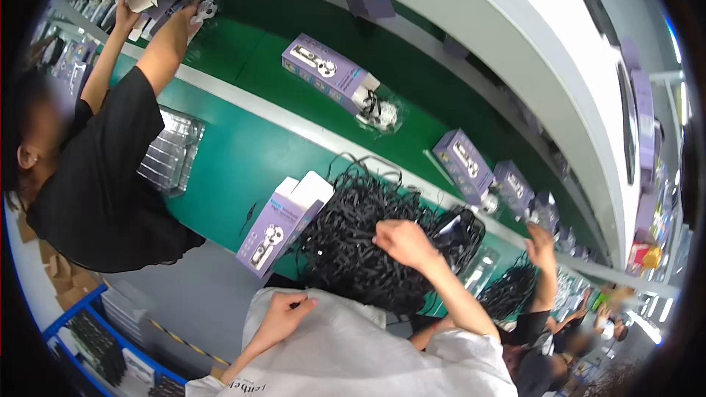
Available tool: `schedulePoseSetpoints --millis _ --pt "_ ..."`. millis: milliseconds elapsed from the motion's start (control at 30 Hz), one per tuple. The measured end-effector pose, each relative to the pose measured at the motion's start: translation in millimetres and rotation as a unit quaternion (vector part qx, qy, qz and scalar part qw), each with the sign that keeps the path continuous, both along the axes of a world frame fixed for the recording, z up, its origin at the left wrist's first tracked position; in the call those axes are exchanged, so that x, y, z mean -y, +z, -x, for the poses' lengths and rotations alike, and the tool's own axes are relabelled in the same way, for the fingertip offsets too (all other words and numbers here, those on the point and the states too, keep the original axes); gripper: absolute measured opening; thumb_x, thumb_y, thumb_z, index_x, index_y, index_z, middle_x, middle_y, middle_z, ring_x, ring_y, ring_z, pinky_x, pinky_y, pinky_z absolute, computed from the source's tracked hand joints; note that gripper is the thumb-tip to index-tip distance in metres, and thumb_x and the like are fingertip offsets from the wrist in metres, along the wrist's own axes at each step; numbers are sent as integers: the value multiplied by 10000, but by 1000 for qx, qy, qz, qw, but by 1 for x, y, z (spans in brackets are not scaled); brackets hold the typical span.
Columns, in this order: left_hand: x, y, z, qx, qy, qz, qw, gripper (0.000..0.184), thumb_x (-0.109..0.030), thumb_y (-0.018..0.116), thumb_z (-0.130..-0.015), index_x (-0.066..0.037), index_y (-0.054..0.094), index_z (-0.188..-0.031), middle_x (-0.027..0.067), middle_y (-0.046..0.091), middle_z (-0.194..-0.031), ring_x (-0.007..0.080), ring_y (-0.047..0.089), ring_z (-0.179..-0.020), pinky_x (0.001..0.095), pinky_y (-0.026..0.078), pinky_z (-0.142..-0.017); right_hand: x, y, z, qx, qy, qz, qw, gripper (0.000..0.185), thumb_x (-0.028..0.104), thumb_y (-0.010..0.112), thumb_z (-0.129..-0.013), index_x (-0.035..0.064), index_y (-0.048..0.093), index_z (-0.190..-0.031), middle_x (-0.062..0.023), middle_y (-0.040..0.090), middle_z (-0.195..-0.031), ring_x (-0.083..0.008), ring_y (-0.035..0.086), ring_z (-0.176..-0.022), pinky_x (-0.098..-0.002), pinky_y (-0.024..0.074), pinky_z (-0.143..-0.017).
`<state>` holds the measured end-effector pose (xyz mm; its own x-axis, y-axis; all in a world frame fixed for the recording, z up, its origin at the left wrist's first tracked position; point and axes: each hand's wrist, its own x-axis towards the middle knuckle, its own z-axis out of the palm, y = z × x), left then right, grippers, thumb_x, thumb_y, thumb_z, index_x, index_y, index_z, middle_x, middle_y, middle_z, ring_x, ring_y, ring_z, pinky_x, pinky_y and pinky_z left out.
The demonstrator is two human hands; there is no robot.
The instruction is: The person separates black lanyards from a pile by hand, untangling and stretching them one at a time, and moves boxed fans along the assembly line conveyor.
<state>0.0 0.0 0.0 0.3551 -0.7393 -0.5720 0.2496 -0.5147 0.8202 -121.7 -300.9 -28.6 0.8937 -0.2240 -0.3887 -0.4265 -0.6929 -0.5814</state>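
Note:
A big tangled heap of thin black straps or cords [353, 250] lies on the green table in front of me. Over its upper right part is my right hand [404, 241], fingers curled closed; what they may hold is hidden. My left hand [285, 316] is closed near my white shirt, below the heap, with a small dark bit at its fingertips that I cannot make out. Left of the heap, a purple and white printed box [276, 231] lies tilted with its white flaps open.
A green conveyor belt [257, 59] runs behind the table, carrying purple boxes, one [320, 66] with a bagged white item at its end. At left, a co-worker in black [103, 176] reaches over the belt near a clear plastic tray [173, 151]. Another co-worker's hand [542, 246] is at right.

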Motion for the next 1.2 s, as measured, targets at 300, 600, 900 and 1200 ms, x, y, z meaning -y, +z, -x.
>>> schedulePoseSetpoints --millis 300,600,900,1200 --pt "79 43 26 100 14 147 984 367 -44 718 -820 -14 597 -1165 -33 527 -606 23 387 -536 210 317 -509 16 139 20 345 -167 -200 902 207 118 700 -783 15 555 -679 16 408 -601 -78 326 -540 -268 235 -501" --pt "192 137 93 185 -83 316 927 225 -157 671 -868 28 666 -741 52 587 -596 81 499 -576 254 398 -551 25 302 131 499 -229 -81 832 223 217 598 -873 34 500 -793 -5 441 -649 -67 378 -600 -213 276 -528" --pt "191 249 86 358 -294 285 839 177 -134 639 -837 32 660 -779 63 568 -585 84 482 -531 273 379 -501 22 303 188 376 -136 26 916 740 290 830 -613 24 541 -1240 -104 613 -1109 -229 561 -1096 -369 406 -979" --pt "116 235 62 385 -154 251 875 119 -80 660 -818 37 685 -823 104 563 -564 127 496 -481 270 390 -485 -20 172 125 228 -83 -428 871 147 156 570 -962 32 590 -887 -18 531 -764 -60 472 -656 -232 364 -544"
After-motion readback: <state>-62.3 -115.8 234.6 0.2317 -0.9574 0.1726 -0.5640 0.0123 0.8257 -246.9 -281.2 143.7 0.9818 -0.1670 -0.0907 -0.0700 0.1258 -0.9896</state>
